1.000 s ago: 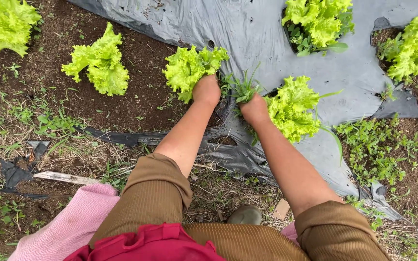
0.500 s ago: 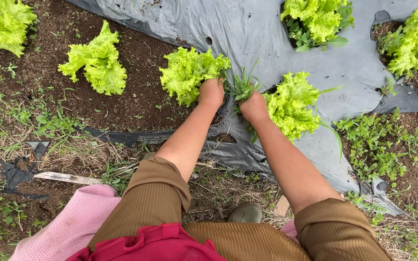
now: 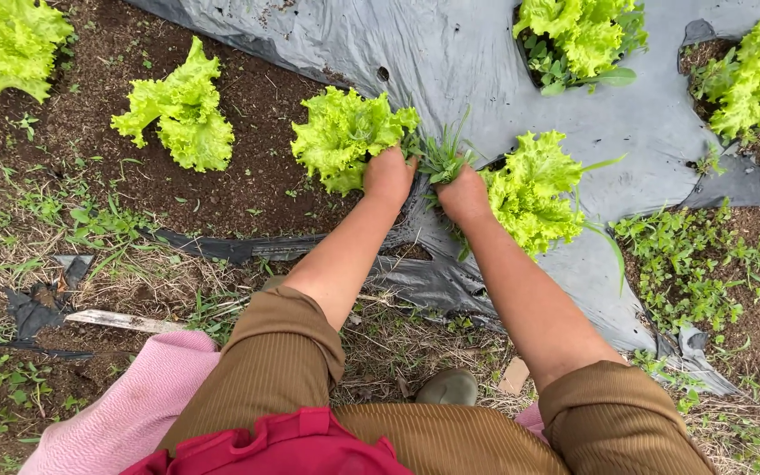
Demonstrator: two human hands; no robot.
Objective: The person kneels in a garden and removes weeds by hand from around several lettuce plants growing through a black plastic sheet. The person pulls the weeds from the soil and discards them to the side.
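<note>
Both hands' grip (image 3: 427, 180) on weeds (image 3: 442, 158) between lettuces (image 3: 345, 132)

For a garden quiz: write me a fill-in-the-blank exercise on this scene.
1. Both hands, left hand and right hand, meet at a tuft of ____.
2. The tuft stands between two ____ plants.
3. The grey sheet covering the soil is ____.
Missing: grass; lettuce; plastic

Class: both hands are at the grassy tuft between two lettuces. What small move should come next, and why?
Probably a short upward pull. The left hand and right hand close around the grassy weed tuft, which stands between two lettuce heads at the torn plastic mulch.
</note>
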